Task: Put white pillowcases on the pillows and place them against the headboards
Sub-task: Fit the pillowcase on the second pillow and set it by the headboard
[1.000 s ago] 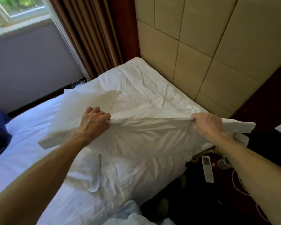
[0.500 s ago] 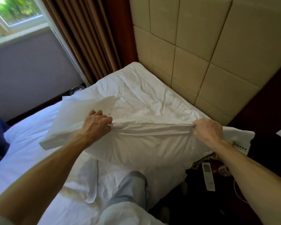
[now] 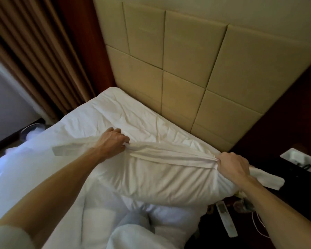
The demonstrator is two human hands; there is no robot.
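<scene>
A white pillow in its white pillowcase (image 3: 169, 178) lies across the head end of the bed (image 3: 129, 121), a short way in front of the padded beige headboard (image 3: 187, 72). My left hand (image 3: 113, 141) grips the open edge of the pillowcase at its left end. At the right end my right hand (image 3: 233, 165) pinches the same edge. The cloth is pulled taut between the two hands. Loose flaps of the case stick out past each hand.
Brown curtains (image 3: 34, 56) hang at the left. A dark nightstand (image 3: 294, 177) stands right of the bed, with a white remote (image 3: 226, 219) and a cable near its front. A bin (image 3: 32, 129) sits on the floor by the curtain. My knee (image 3: 136, 220) rests on the bed.
Both hands have carried the pillow up the bed toward the headboard, and the view has tilted upward. The left flap of the pillowcase has folded in and looks narrower.
</scene>
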